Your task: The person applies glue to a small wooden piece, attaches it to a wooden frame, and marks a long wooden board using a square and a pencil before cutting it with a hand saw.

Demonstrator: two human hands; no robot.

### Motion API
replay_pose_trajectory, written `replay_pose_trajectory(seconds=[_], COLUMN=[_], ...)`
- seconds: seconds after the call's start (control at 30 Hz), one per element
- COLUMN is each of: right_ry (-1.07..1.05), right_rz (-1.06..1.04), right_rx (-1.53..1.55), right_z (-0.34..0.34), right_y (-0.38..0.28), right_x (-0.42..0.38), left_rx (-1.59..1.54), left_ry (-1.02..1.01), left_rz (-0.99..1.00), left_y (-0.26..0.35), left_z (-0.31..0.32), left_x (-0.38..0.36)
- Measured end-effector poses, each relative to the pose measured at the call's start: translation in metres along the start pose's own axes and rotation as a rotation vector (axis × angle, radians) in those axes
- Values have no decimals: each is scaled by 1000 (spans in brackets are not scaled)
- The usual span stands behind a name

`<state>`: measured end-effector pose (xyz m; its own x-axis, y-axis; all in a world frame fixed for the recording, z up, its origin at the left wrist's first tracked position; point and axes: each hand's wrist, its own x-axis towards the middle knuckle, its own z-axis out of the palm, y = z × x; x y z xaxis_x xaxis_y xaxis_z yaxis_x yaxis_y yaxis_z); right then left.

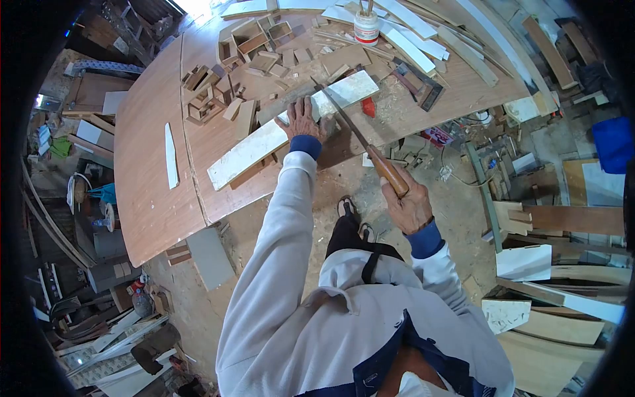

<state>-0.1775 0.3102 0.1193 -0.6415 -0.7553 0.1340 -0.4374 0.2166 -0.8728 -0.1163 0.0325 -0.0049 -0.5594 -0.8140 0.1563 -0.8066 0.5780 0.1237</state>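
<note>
A long white-faced board [246, 153] lies at a slant across the wooden worktable [149, 212], close to its near edge. My left hand [304, 123] presses down on the board's middle with fingers spread out flat. In my right hand [409, 204] is the wooden handle of a handsaw [349, 120], the fingers wrapped round it. The narrow blade runs forward and left from the handle and crosses the board to the right of my left hand. A small red object [368, 107] lies just right of the blade, below the board's end.
Small wooden frames [253, 41] and offcuts lie beyond the board. Behind them stands a white glue bottle [366, 28] among long strips. A dark, angular wooden piece [418, 85] rests at the right. A thin white strip [171, 155] lies left. Stacked boards [555, 324] crowd the right-hand floor.
</note>
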Motion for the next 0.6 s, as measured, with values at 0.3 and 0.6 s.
replay_pose_trajectory(seconds=[0.3,0.6], right_ry=[-76,142], right_rz=[157,-15], right_rx=[109,90], right_z=[-10,-9], right_y=[3,-4], right_x=[-11,-26], left_rx=[-33,2], left_ry=[-10,-111], left_rz=[20,-23], left_y=[-5,1], left_z=[2,-3], left_x=[4,7])
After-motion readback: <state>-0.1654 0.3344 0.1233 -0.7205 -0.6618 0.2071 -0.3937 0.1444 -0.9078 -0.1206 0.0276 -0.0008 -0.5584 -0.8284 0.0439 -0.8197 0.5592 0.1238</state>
